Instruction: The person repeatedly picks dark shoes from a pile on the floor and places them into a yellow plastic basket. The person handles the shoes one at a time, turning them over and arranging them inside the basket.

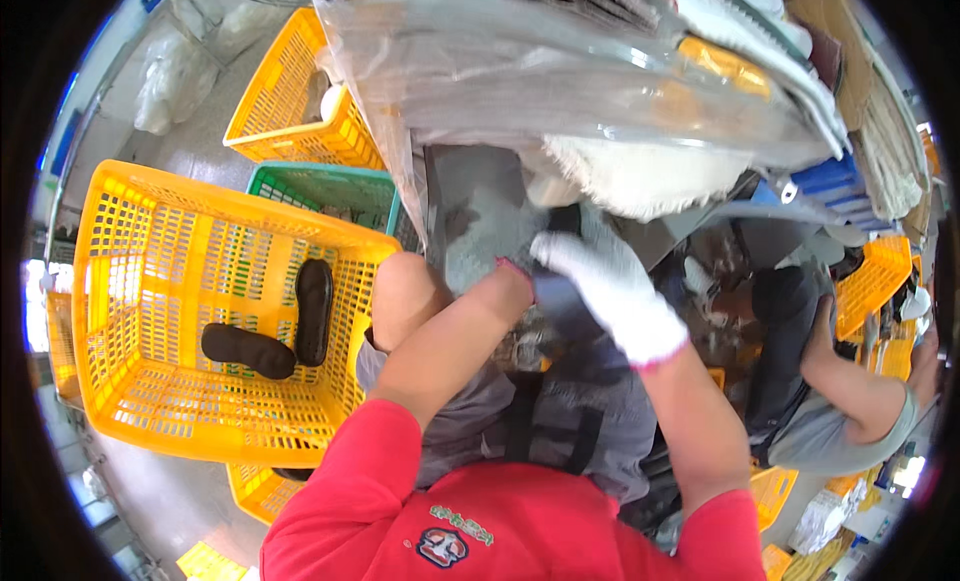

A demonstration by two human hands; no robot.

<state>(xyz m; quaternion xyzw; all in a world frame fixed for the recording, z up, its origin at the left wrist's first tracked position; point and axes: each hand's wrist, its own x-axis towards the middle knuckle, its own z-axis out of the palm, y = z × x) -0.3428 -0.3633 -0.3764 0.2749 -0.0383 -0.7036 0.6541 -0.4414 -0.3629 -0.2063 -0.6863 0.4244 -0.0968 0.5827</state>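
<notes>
My right hand [612, 296], in a white knit glove with a pink cuff, reaches over my lap; motion smears its fingers. A dark piece [565, 219] shows by its fingertips, and I cannot tell whether it is gripped. My left forearm comes in from the left and ends at a pink glove cuff [514, 273]. Beyond that cuff my left hand is mostly hidden beside a dark blue-grey shape [560, 303]. Just ahead is a grey, stained work surface [478, 216]. Two black shoe-sole-shaped pieces, one upright [313, 313] and one lying crosswise [248, 350], rest in the basket at my left.
The large yellow basket [200, 446] stands against my left knee. Behind it are a green crate [330, 179] and another yellow basket [290, 131]. Clear plastic sheeting [560, 66] and white cloth [650, 176] overhang the front. Another person's arm [850, 391] is at the right.
</notes>
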